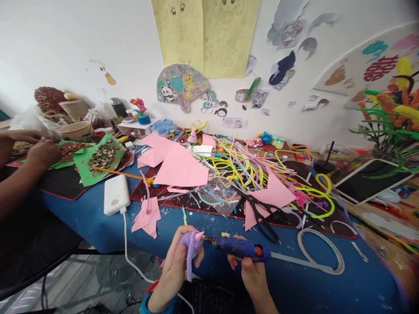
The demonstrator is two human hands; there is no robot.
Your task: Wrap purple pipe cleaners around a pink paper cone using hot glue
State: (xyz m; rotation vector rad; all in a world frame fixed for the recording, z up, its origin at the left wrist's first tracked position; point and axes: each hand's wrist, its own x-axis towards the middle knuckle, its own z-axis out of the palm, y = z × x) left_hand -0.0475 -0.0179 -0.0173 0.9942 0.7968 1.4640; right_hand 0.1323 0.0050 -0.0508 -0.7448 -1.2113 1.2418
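My left hand (pixel 175 268) holds a small purple fuzzy pipe-cleaner figure (pixel 192 244) with a pink cone tip, a purple strand hanging below it. My right hand (pixel 251 272) grips a blue glue gun (pixel 240 248), its nozzle pointing left and touching the figure's pink tip. Both hands hover at the near edge of the blue-covered table (pixel 294 279).
Black scissors (pixel 263 213), pink paper pieces (pixel 180 165), many coloured pipe cleaners (pixel 248 163) and a white power bank (pixel 116 195) with its cable lie on the table. A tablet (pixel 369 181) leans at right. Another person's hands (pixel 39 152) work over green paper (pixel 98 159) at left.
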